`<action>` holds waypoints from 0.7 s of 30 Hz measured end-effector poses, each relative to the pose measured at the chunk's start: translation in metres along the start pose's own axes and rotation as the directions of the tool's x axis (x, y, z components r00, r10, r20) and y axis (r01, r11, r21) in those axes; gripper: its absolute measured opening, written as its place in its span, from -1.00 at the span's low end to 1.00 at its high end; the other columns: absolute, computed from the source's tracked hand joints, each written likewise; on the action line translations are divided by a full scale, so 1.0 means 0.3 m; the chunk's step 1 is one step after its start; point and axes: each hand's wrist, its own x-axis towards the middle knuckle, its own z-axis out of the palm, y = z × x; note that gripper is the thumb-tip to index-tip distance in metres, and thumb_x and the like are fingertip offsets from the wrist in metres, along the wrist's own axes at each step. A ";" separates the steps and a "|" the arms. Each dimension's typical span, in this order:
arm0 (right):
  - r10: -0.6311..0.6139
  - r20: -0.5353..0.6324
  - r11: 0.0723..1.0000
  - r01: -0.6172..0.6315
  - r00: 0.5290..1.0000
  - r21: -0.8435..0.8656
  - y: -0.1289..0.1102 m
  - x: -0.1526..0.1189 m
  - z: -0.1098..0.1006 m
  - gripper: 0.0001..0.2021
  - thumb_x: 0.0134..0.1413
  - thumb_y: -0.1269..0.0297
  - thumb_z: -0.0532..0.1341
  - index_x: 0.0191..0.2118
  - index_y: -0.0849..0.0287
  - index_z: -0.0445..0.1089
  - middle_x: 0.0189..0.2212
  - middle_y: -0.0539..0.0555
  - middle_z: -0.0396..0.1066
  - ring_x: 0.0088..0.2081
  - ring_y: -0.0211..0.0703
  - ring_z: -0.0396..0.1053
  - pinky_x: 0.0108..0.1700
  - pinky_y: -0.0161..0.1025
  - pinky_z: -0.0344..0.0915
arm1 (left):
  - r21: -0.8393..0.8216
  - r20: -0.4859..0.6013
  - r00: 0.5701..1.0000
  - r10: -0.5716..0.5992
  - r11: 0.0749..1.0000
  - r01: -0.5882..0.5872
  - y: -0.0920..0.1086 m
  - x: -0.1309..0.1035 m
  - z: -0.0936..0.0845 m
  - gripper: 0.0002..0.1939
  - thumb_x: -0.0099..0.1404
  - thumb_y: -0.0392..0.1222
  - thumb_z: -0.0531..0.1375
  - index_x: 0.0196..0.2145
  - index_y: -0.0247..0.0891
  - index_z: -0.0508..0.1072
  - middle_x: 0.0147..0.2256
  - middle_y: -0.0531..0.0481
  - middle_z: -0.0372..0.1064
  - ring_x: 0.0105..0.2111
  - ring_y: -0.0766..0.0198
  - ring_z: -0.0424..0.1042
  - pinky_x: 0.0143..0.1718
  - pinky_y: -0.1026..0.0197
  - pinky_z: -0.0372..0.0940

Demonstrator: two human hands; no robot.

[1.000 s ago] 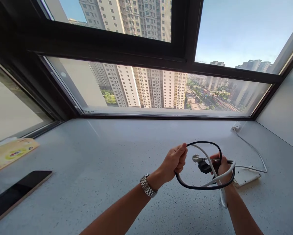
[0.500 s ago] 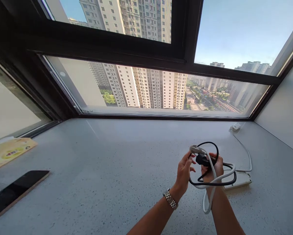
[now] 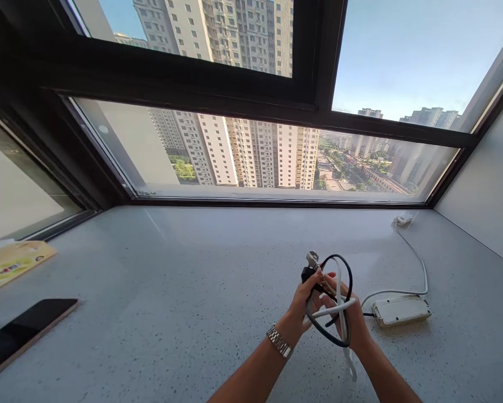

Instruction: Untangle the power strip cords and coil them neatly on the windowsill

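Together, two hands meet around a tangle of black cable (image 3: pixel 351 278) and white cable (image 3: pixel 339 308)

The left hand (image 3: pixel 301 309), a metal-banded watch (image 3: pixel 280 341) at its wrist, is closed around the cords just below their ends, its thumb pressed against the black plug (image 3: pixel 308 273). The white plug (image 3: pixel 313 258) sticks up right beside it, above the thumb. The right hand (image 3: pixel 355 319) faces it from the other side, fingers curled in behind the loops and their tips close to the left thumb; the coils cross in front, so how firmly it grips cannot be told. The cables hang in loops between the two hands, above the speckled pale counter (image 3: pixel 171 313), and a bend of the white one drops below the right hand.

Just right of that hand, a white box (image 3: pixel 402 310) lies flat on the counter, with a short black lead at its left end. A thin pale cord (image 3: pixel 424 274) curves behind the box and runs back to a small white connector (image 3: pixel 403 219) near the window frame (image 3: pixel 276 204). Well apart, at the far left, lie a dark-screened phone (image 3: pixel 24 330) and, beyond it, a yellow packet (image 3: pixel 16 267).
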 end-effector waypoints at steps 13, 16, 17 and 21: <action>0.404 -0.182 0.411 -0.355 0.897 -0.840 0.414 0.024 -0.790 -0.31 -0.06 -0.27 -0.02 -0.09 0.19 0.50 0.09 0.32 0.34 0.17 0.30 0.20 0.13 0.17 0.18 | 0.616 -0.008 0.832 0.555 0.658 -0.433 0.430 -0.091 -0.066 -0.62 0.00 0.02 0.39 -0.49 -0.26 0.31 -0.70 0.23 0.07 -0.75 0.46 0.12 -0.55 0.22 0.38; 0.320 -0.154 0.515 -0.308 0.935 -0.800 0.412 -0.096 -0.791 -0.29 -0.04 -0.34 -0.09 -0.16 0.14 0.51 0.06 0.28 0.38 0.15 0.25 0.24 0.09 0.12 0.24 | 0.749 0.069 0.686 0.725 0.416 -0.515 0.470 -0.111 -0.102 -0.66 0.06 -0.01 0.34 -0.32 -0.25 0.37 -0.72 0.25 0.06 -0.74 0.43 0.11 -0.59 0.24 0.35; 0.305 -0.173 0.537 -0.319 0.937 -0.781 0.389 -0.131 -0.775 -0.30 -0.04 -0.35 -0.08 -0.20 0.12 0.51 0.02 0.26 0.42 0.11 0.23 0.29 0.05 0.10 0.28 | 0.772 0.085 0.622 0.779 0.343 -0.536 0.474 -0.116 -0.114 -0.67 0.09 -0.02 0.33 -0.28 -0.25 0.38 -0.72 0.25 0.08 -0.74 0.42 0.12 -0.58 0.24 0.35; 0.334 -0.221 0.623 -0.391 0.916 -0.678 0.248 -0.178 -0.677 -0.44 -0.09 -0.34 0.05 -0.45 0.08 0.48 -0.34 0.19 0.51 -0.25 0.10 0.44 -0.24 -0.08 0.37 | 0.792 0.125 0.416 0.901 0.162 -0.589 0.441 -0.119 -0.146 -0.70 0.16 -0.04 0.29 -0.23 -0.24 0.37 -0.67 0.21 0.17 -0.70 0.41 0.18 -0.57 0.27 0.32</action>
